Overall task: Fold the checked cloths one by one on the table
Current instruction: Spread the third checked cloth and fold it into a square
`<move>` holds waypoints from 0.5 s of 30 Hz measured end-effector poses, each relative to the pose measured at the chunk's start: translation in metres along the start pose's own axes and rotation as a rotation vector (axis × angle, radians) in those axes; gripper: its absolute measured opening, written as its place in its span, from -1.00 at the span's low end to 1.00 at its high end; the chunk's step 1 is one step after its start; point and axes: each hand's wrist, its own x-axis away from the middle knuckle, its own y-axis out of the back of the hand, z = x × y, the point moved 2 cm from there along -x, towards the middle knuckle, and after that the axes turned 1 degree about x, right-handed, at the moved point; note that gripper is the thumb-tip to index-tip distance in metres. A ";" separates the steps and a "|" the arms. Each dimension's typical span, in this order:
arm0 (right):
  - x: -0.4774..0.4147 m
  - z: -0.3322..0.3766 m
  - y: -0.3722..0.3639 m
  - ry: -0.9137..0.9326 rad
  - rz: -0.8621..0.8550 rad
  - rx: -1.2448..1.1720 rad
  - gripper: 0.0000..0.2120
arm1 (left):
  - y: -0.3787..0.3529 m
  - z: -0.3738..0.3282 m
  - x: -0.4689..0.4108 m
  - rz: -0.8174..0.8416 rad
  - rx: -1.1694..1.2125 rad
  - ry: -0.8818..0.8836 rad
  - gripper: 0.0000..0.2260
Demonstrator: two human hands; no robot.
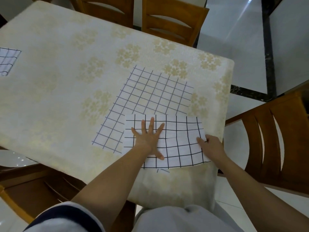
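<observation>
The left grip (148,139) lies open and flat, pressing the folded checked cloth (180,148) at the near desk (50,97) edge. The right grip (211,146) pinches its right edge. It looks thin, soft and light, so it is best held by the corners. A flat cloth (150,94) lies beyond.

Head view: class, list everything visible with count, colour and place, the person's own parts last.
near checked cloth: one, white, black grid, table's near edge, under both hands
spread checked cloth: one, white, grey grid, flat, partly beneath the near one
third checked cloth: one, white, black grid, left frame edge
table: one, cream flowered cover
wooden chairs: four, brown, around the table
floor: pale glossy tiles, dark strips
left hand: flat, pressing near cloth
right hand: pinching its right edge
</observation>
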 end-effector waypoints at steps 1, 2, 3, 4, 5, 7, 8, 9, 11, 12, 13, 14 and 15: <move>0.006 0.006 0.001 0.077 -0.031 0.048 -0.63 | 0.000 -0.001 0.000 0.006 0.004 0.004 0.34; 0.013 0.013 0.003 0.140 -0.058 0.070 -0.63 | 0.001 -0.002 0.000 0.013 0.008 0.010 0.34; 0.020 0.018 0.005 0.199 -0.078 0.080 -0.63 | 0.002 -0.003 0.000 0.022 0.012 0.018 0.35; 0.026 0.023 0.005 0.239 -0.086 0.093 -0.64 | 0.003 -0.004 0.000 0.033 0.012 0.027 0.36; 0.031 0.026 0.005 0.268 -0.088 0.094 -0.69 | 0.004 -0.005 0.000 0.045 0.009 0.036 0.37; 0.038 0.031 0.004 0.279 -0.063 0.080 -0.88 | 0.007 -0.009 0.000 0.072 0.008 0.049 0.39; 0.039 0.032 0.002 0.283 -0.051 0.065 -0.80 | 0.008 -0.012 -0.001 0.084 0.010 0.056 0.40; 0.040 0.034 0.002 0.282 -0.033 0.050 -0.68 | 0.009 -0.014 -0.001 0.093 0.015 0.063 0.41; 0.044 0.042 0.001 0.285 -0.014 0.051 -0.57 | 0.009 -0.015 -0.002 0.104 0.030 0.081 0.43; 0.046 0.046 0.000 0.298 -0.009 0.058 -0.56 | 0.009 -0.015 -0.001 0.105 0.036 0.087 0.43; 0.048 0.050 -0.001 0.311 -0.003 0.065 -0.55 | 0.008 -0.015 -0.001 0.105 0.042 0.089 0.44; 0.051 0.054 -0.002 0.327 0.003 0.069 -0.55 | 0.007 -0.015 -0.002 0.100 0.042 0.088 0.44; 0.053 0.059 -0.003 0.348 0.006 0.074 -0.56 | 0.006 -0.015 -0.002 0.096 0.040 0.085 0.44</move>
